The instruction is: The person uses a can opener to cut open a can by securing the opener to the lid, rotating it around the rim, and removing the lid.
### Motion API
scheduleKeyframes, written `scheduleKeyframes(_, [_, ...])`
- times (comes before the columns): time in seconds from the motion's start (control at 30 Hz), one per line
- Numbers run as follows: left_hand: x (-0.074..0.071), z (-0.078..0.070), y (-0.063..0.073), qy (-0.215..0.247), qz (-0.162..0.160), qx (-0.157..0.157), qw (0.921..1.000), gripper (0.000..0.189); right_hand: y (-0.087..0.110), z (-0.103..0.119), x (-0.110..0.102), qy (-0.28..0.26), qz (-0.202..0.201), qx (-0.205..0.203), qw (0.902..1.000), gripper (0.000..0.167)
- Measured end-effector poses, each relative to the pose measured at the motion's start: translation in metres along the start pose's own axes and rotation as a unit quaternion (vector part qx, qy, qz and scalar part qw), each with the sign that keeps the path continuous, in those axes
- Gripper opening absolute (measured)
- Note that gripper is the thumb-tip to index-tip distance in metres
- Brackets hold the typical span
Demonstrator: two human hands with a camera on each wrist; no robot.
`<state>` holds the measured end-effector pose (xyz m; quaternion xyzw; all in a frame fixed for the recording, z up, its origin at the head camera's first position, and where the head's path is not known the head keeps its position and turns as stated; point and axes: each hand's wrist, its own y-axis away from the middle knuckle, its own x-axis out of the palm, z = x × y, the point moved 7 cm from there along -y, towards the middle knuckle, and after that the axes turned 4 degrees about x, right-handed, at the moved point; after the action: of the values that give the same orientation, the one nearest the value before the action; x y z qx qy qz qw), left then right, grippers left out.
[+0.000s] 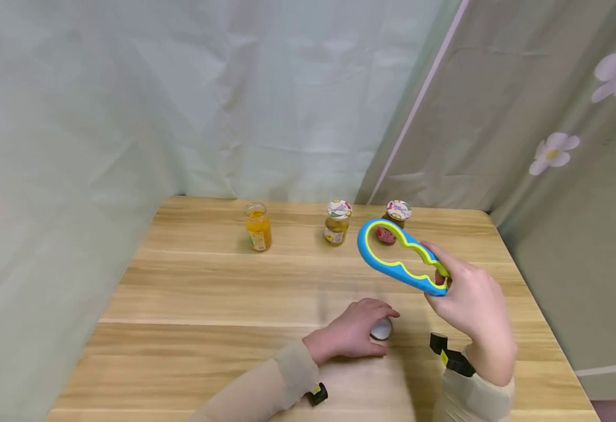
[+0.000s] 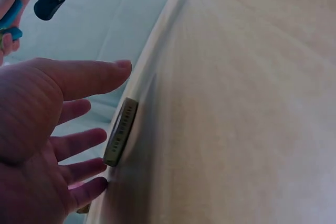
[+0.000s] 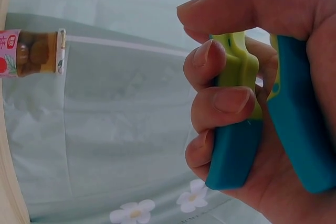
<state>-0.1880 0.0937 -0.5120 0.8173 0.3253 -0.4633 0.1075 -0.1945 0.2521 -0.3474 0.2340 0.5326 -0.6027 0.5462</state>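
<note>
1. Right hand (image 1: 468,296): grip is closed around the handle end of a blue-and-green jar opener (image 1: 402,274). Fingers curl round one handle arm; the other arm lies along the palm. The tool is held up above the table (image 1: 207,293), its loop end pointing left and away from the person.
2. Left hand (image 1: 352,329): grip is loose, thumb and fingers spread beside a pale round lid (image 1: 381,329) lying flat on the table. Fingertips sit very close to its edge; contact is hard to confirm from the wrist view.
3. Back of table, left to right: uncapped jar with orange contents (image 1: 258,228), jar with patterned lid (image 1: 337,224), pink-labelled jar (image 1: 399,210).
4. From the head view, the opener's loop partly overlaps the pink-labelled jar.
5. Curtain (image 1: 286,105) hangs behind the table; white flowers (image 1: 552,153) on its right side.
6. Both sleeves light; black wrist devices at both wrists.
</note>
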Motion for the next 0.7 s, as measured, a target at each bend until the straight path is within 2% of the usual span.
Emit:
scheduleKeyframes(0.23, [0.004,0.009,0.007,0.005,0.011,-0.007,0.9999,0.063,-0.001,0.003,0.007,-0.005,-0.001,0.0,1.0,0.076])
scheduleKeyframes(0.47, [-0.005,0.009,0.003,-0.009,0.009,-0.002,0.9999,0.056,-0.004,0.002,0.003,-0.001,-0.004,0.002,1.0,0.077])
scheduleKeyframes(0.7, [-0.005,0.01,0.0,0.01,0.019,-0.008,0.9997,0.054,-0.003,0.001,0.003,0.001,-0.006,-0.002,1.0,0.076])
